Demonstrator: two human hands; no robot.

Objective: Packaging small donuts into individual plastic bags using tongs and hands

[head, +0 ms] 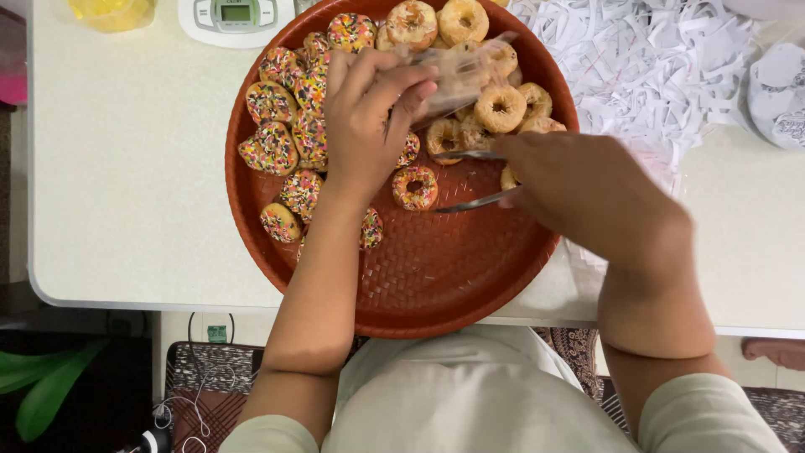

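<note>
The person's pale green sleeves (470, 403) fill the bottom edge, forearms reaching over a round reddish-brown woven plastic tray (436, 277). The left hand (365, 122) is closed on a small clear plastic bag (457, 75), pinching it open above the tray. The right hand (579, 197) grips thin metal tongs (470, 178), their tips just beside the plain and sprinkle-covered mini doughnuts (289, 134) under and beyond both hands. Shredded white paper (629, 59) lies beyond the right hand.

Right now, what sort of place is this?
Probably a home baking or packing table: a tray of small doughnuts, a scale, shredded paper, and a floor rug below.
</note>
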